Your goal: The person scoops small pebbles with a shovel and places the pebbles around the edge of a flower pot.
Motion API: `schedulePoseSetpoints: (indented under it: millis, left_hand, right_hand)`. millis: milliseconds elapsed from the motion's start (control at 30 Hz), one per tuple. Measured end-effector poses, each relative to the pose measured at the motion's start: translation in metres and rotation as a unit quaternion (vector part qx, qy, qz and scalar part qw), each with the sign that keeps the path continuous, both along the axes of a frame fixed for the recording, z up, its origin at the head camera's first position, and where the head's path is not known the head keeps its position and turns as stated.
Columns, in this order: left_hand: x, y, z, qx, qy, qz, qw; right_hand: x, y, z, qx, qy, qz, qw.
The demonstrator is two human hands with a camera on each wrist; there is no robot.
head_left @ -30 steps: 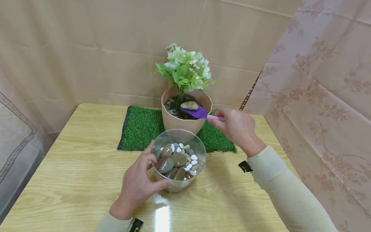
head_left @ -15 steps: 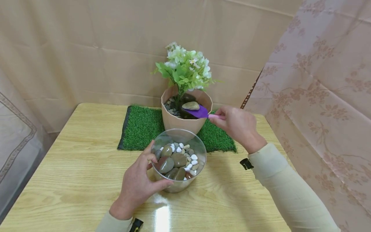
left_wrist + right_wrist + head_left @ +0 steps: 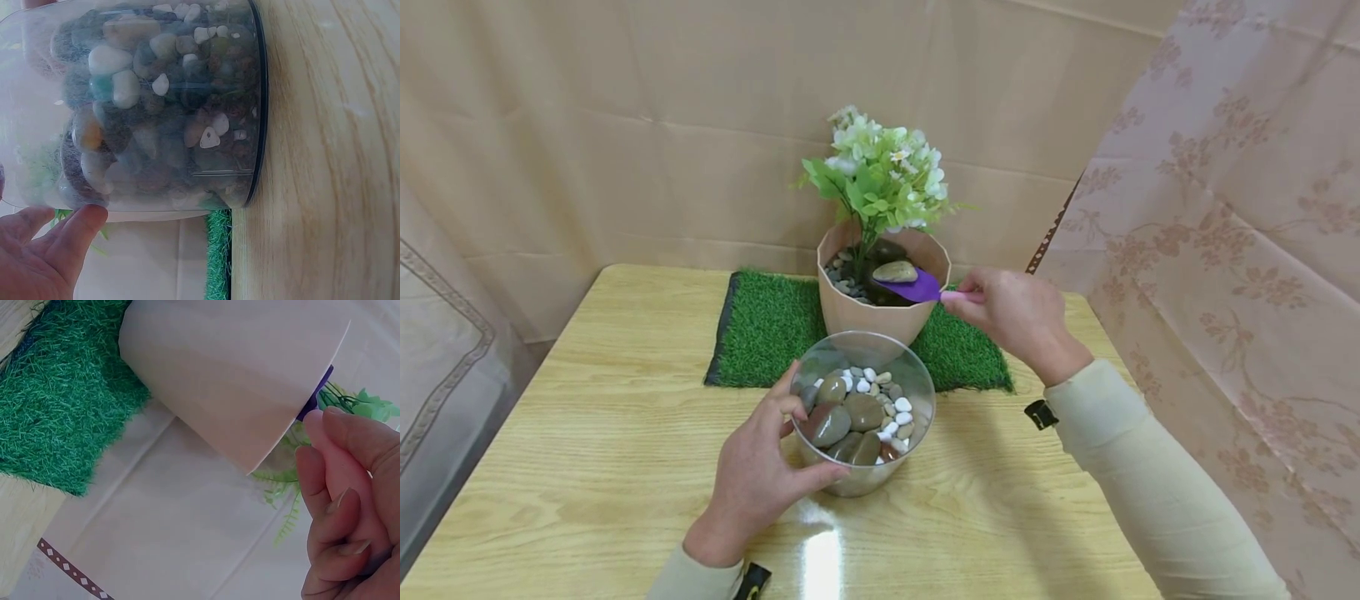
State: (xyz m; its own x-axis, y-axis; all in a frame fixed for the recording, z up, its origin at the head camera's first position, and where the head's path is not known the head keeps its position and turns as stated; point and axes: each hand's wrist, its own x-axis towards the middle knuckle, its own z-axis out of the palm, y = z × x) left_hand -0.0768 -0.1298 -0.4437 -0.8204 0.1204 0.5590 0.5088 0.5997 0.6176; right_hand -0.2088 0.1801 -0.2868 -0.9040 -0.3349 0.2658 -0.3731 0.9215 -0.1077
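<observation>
My right hand (image 3: pixel 1018 321) grips the pink handle (image 3: pixel 350 481) of a small trowel with a purple blade (image 3: pixel 917 287). On the blade, inside the pot's rim, lies a tan oval stone (image 3: pixel 895 272). The beige faceted flowerpot (image 3: pixel 865 315) bears a plant with white and green flowers (image 3: pixel 887 171), and dark pebbles (image 3: pixel 842 282) lie at its base. My left hand (image 3: pixel 760 467) holds the clear plastic tub (image 3: pixel 880 479) by its near left side, thumb and fingers spread round the rim. Large brown stones (image 3: pixel 862 412) and small white pebbles (image 3: pixel 902 406) fill part of the tub.
Under the pot lies a green artificial grass mat (image 3: pixel 767 333) on the light wooden table (image 3: pixel 625 450). A beige curtain (image 3: pixel 700 142) hangs close behind, and a floral cloth (image 3: pixel 1232 250) hangs along the right side.
The right hand and trowel have shifted slightly right, with the stone staying on the blade. The left hand and the tub hold still.
</observation>
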Motion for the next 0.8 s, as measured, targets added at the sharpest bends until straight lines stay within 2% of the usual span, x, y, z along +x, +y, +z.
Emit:
schedulePoseSetpoints:
  millis: [300,567,800]
  left_hand:
    - [-0.0001,0.0003,0.0003,0.001,-0.004,-0.001,1.0000]
    - [-0.0002,0.0002,0.0002,0.004,-0.006,-0.003,1.0000]
    - [-0.0010,0.0002,0.0000,0.003,0.004,-0.005,1.0000]
  right_hand:
    - [-0.0034,0.0004,0.0020,0.012,-0.026,-0.007,1.000]
    - [-0.0057,-0.0016,0.0038,0.029,-0.029,-0.007,0.999]
    - [-0.0073,-0.0037,0.0078,0.044,-0.044,-0.006,0.998]
